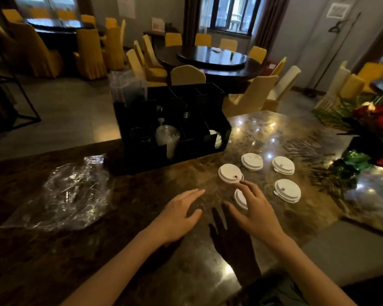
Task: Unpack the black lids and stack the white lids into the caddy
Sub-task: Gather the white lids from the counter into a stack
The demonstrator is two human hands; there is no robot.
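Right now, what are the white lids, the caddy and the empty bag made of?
White lids: likely thin moulded plastic, matte; raised rims, sip holes.
Caddy: probably rigid black plastic or acrylic, slight sheen; hard to tell.
Bag: clear plastic film, glossy, crinkled with highlights.

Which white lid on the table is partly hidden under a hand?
The white lid nearest the person, lying under the right hand. The other four lids lie farther out, fully uncovered.
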